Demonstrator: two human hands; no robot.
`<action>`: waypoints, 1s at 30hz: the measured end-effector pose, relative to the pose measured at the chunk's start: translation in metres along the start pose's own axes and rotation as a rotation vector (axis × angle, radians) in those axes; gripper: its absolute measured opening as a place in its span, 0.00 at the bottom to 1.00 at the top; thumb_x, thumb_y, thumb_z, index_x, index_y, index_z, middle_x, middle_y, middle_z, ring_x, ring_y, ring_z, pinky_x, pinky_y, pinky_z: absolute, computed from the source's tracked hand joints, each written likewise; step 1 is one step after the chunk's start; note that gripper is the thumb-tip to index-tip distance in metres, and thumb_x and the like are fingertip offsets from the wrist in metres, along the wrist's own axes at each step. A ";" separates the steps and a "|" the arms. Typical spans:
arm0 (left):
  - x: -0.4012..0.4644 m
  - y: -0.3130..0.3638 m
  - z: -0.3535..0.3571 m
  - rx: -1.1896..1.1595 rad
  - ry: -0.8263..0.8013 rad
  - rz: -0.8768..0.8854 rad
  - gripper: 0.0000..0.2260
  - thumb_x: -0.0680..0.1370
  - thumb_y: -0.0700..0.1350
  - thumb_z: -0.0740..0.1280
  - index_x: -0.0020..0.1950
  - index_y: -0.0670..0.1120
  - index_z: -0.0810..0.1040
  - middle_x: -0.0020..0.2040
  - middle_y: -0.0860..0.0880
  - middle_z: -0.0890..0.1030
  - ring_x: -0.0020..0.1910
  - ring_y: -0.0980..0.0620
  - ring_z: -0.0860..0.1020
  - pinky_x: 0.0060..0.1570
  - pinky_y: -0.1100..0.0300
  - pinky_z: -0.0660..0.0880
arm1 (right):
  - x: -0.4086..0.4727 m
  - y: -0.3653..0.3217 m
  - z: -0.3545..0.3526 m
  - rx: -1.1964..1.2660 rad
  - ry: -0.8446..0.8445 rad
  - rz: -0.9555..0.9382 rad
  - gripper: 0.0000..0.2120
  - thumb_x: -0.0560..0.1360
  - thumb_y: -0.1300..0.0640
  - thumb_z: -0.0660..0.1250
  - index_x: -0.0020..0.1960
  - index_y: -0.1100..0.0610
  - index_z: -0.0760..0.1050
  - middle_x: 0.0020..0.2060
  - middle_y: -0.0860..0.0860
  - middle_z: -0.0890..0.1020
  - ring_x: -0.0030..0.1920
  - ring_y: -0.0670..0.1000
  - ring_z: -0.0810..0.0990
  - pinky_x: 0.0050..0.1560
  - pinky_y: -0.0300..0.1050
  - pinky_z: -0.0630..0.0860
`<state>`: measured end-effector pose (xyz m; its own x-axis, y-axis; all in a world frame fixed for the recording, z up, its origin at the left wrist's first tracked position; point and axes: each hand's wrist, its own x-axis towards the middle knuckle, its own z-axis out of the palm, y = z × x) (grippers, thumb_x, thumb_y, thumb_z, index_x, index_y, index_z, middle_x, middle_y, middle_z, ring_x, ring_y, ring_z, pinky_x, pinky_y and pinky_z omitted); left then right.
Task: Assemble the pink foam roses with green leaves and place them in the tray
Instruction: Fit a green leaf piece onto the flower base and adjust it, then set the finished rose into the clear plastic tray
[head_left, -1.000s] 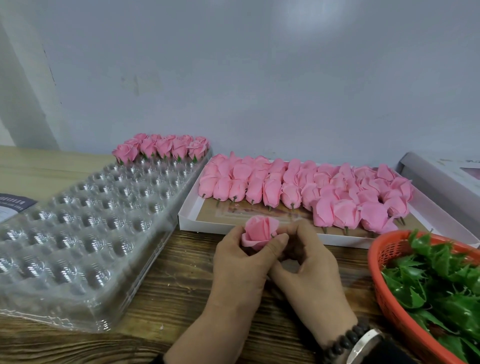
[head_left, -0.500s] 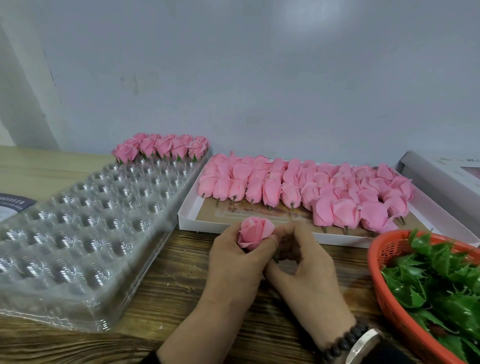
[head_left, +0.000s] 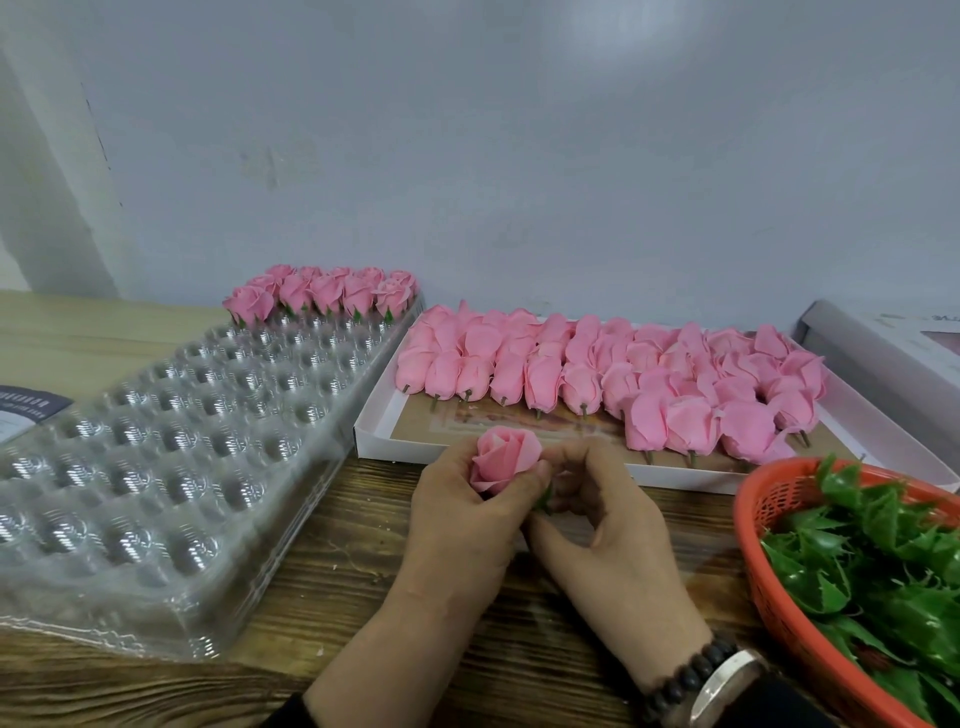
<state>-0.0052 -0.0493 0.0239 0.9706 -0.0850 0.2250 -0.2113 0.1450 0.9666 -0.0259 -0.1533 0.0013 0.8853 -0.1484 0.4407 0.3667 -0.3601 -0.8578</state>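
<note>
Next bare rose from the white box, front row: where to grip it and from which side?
Judgement: pinch low on a front-row rose, at the firm base of the bud just above its short stem. Come from the near side, over the white box front rim: stems point toward the person and the back rows crowd the petals. Squeezing the soft upper petals would likely crush them.

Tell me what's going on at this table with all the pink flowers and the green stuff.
A person is putting foam roses together. The left hand grips a pink rose while the right hand pinches a green leaf piece at its base. Finished roses fill only the far row of the clear plastic tray. Unfinished rose heads lie in a white box behind the hands, and an orange basket of green leaves sits to the right.
</note>
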 end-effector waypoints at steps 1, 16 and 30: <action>0.000 0.000 0.000 0.006 0.003 0.003 0.04 0.71 0.34 0.70 0.43 0.41 0.81 0.40 0.41 0.83 0.38 0.51 0.80 0.39 0.64 0.77 | 0.000 0.000 0.000 -0.007 -0.001 -0.002 0.25 0.65 0.68 0.70 0.47 0.38 0.73 0.41 0.41 0.81 0.43 0.44 0.79 0.46 0.32 0.73; 0.016 0.007 -0.019 0.080 0.180 0.085 0.04 0.71 0.35 0.71 0.44 0.38 0.79 0.36 0.47 0.81 0.35 0.55 0.78 0.38 0.64 0.75 | 0.010 -0.010 0.028 -0.155 0.021 -0.070 0.24 0.67 0.72 0.60 0.50 0.44 0.68 0.42 0.44 0.76 0.41 0.42 0.73 0.45 0.35 0.71; 0.148 0.077 -0.109 0.286 0.452 0.190 0.08 0.71 0.36 0.71 0.48 0.43 0.76 0.47 0.40 0.78 0.43 0.48 0.74 0.43 0.55 0.73 | 0.004 -0.005 0.020 -0.159 -0.171 0.097 0.20 0.66 0.68 0.64 0.43 0.42 0.74 0.44 0.39 0.77 0.42 0.43 0.77 0.41 0.26 0.68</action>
<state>0.1352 0.0570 0.1181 0.8520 0.3558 0.3841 -0.3486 -0.1618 0.9232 -0.0181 -0.1336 0.0017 0.9546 -0.0363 0.2956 0.2399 -0.4944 -0.8355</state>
